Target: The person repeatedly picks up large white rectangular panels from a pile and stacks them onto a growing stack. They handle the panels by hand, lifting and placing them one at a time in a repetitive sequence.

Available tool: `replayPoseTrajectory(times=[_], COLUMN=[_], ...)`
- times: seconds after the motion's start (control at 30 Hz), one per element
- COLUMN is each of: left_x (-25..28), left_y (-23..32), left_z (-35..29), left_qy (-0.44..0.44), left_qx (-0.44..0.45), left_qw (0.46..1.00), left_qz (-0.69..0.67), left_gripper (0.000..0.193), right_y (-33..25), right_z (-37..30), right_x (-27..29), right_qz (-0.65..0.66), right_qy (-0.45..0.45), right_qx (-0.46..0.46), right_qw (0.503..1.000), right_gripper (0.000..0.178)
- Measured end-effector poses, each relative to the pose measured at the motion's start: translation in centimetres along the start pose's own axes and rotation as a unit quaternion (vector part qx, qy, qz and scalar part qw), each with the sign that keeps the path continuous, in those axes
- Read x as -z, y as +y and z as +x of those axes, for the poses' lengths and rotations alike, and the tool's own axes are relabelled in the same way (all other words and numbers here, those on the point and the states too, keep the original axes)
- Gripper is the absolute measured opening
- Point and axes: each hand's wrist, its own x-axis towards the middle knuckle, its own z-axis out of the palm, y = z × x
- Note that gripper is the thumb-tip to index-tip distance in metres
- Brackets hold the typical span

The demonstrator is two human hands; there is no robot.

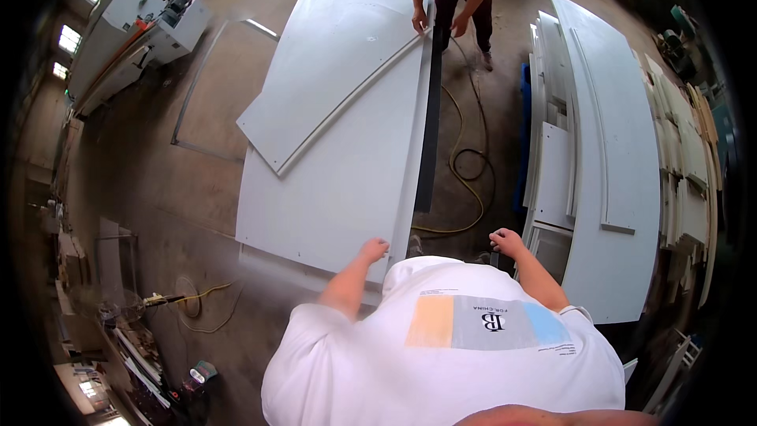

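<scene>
My left hand (375, 250) is curled onto the near edge of the big white panel (347, 181) at lower centre. My right hand (507, 241) is closed in a loose fist just right of it (whether it grips anything I cannot tell). A smaller white board (331, 55) lies on the panel. At top centre another person's hands (438, 25) touch the far end. A yellow hose (465, 166) loops on the floor.

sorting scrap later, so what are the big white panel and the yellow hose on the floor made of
Big white panel: looks like laminated or painted board, matte white face, thin flat edge; the core is not visible. Yellow hose: seems flexible rubber or plastic, since it lies in loose curves and a loop on the floor.
</scene>
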Motion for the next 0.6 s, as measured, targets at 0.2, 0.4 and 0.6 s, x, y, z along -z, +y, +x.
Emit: replayPoseTrajectory(times=[0.2,0.4,0.6], left_x=[3.7,0.2,-5.6], left_y=[-1.1,-1.1,2.9], left_z=[1.1,3.7,3.5], left_qy=[0.023,-0.025,-0.066], left_qx=[0.032,0.036,-0.043], left_qw=[0.999,0.999,0.995], left_qz=[-0.036,0.024,0.053], left_gripper=[0.024,0.034,0.031], right_y=[-0.2,3.3,4.2], right_z=[-3.8,-7.8,-10.7], right_x=[0.2,0.4,1.2], right_qz=[0.004,0.016,0.063], right_qy=[0.039,0.072,0.085], right_qx=[-0.037,-0.026,-0.078], right_qw=[0.999,0.997,0.991], right_gripper=[0.027,0.030,0.027])
